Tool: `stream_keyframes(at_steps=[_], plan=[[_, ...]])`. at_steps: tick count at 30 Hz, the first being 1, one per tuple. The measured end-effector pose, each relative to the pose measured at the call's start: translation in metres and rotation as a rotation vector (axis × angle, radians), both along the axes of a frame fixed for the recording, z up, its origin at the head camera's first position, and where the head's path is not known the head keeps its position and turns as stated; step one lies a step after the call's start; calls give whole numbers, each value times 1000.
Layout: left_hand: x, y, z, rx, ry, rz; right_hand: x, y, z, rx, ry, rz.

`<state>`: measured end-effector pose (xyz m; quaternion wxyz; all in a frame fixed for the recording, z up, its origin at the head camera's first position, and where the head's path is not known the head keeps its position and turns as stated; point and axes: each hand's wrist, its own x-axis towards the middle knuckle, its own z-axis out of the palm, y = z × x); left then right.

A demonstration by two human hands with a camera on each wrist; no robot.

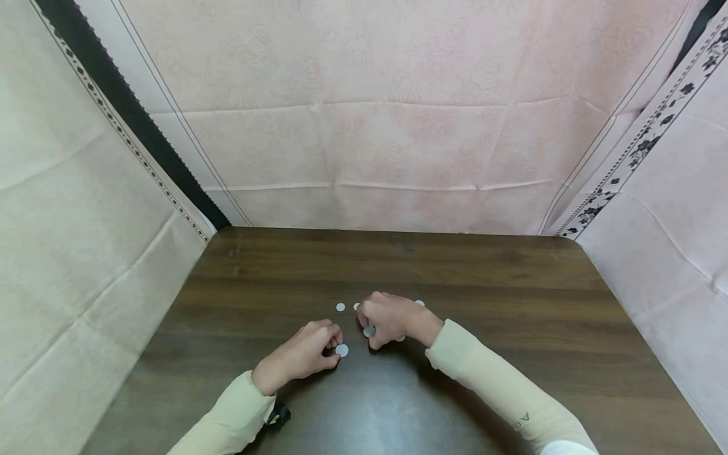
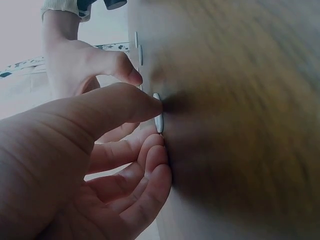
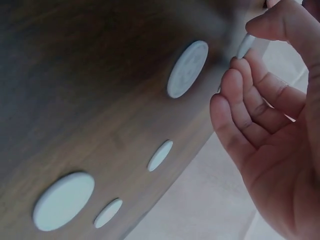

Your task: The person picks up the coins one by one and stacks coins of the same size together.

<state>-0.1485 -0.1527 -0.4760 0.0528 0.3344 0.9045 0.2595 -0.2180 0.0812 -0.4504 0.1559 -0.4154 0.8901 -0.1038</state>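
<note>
Low over the table, my left hand (image 1: 304, 351) pinches a round white disc (image 1: 342, 350) by its edge. In the left wrist view, the thumb is on one side of that disc (image 2: 159, 120) and the curled fingers are on the other. My right hand (image 1: 392, 318) is just beyond and to the right, holding another white disc (image 1: 369, 330). The right wrist view shows this disc (image 3: 244, 46) between the thumb and fingertips, above the tabletop. A larger disc (image 3: 187, 69) with faint marks on its face lies beside the right fingers.
Several white discs lie around the right hand: one at the far left (image 1: 340, 307), one partly covered by the fingers (image 1: 356, 306), one behind the wrist (image 1: 419, 303). Pale cloth (image 1: 370, 145) hangs along the back and sides of the brown wooden table (image 1: 489, 272).
</note>
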Motion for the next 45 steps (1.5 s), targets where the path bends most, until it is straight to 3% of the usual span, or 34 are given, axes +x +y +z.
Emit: stream_keyframes(at_steps=[19,29,45], plan=[[-1,2,-1,-13,-9,10,-2,5,2,-113,21,49],[-2,3,-1,-26,-23,25,3,-4,5,-99,35,64],[2,3,1,-31,15,18,14,-19,0,-83,80,88]])
